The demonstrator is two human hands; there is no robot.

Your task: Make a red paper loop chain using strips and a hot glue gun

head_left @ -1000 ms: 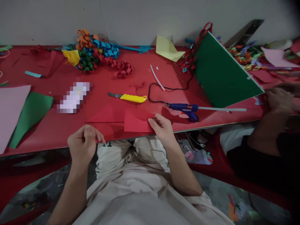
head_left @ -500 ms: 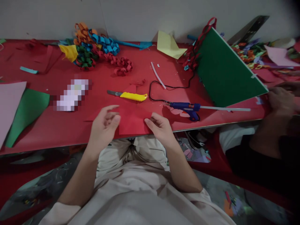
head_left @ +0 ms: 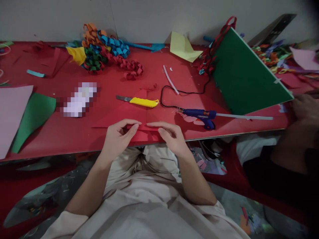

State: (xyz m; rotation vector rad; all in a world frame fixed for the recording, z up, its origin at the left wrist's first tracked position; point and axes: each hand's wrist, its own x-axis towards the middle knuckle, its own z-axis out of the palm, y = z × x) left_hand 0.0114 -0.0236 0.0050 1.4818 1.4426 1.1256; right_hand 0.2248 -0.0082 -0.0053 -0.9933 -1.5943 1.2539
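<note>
At the table's front edge, both hands are on a sheet of red paper (head_left: 146, 135), whose edge runs raised between them like a fold. My left hand (head_left: 119, 138) pinches it at the left, thumb against fingertips. On the right, my right hand (head_left: 173, 137) has its thumb and bent fingers closed on the same paper. Another red sheet (head_left: 119, 115) lies flat behind the left hand. Just beyond the hands rests a yellow utility knife (head_left: 143, 102) with its blade out, pointing left. A blue glue gun (head_left: 196, 114) lies to the right, a long glue stick in its back.
A green board (head_left: 249, 74) leans at the right, near a co-worker's hand (head_left: 305, 104). Paper chains (head_left: 107, 49) and a pale yellow sheet (head_left: 184, 48) lie along the wall. Green paper (head_left: 37, 114) and a pixelated pale object (head_left: 79, 101) are at the left.
My hands have come closer together and taken hold of the red paper, whose edge is now raised between them. Before, the left hand was off it with fingers apart.
</note>
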